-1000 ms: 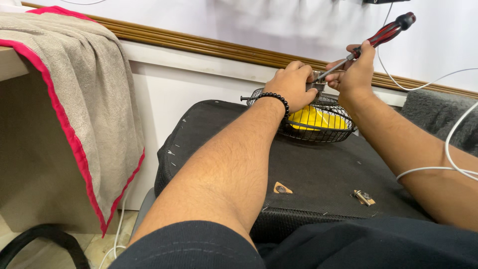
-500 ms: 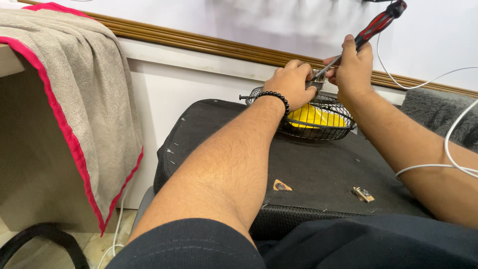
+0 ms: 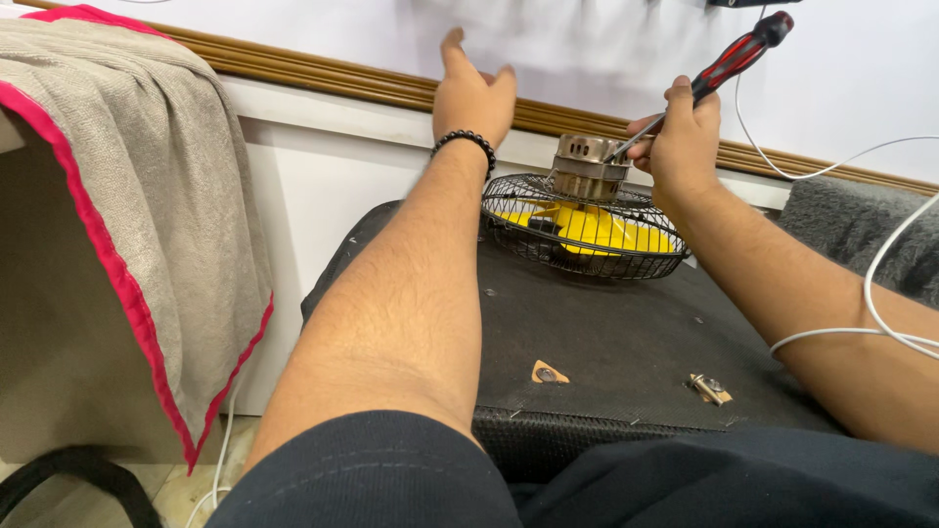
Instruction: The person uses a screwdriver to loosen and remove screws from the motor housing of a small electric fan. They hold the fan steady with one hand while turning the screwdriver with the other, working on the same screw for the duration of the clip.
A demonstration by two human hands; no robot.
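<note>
Nearby, grey towel [image 3: 127, 176] left of caged fan [image 3: 585, 227], white cable [image 3: 880, 264] right.

Bright, even light; slight motion blur

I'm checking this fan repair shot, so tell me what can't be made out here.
- Head view: the screwdriver tip is too small to see where it meets the motor housing.
- Right hand hides the fan cage rim behind it.
- Left hand is motion-blurred; its fingers are unclear.
- Two small parts on the black case: too small to identify.
</note>
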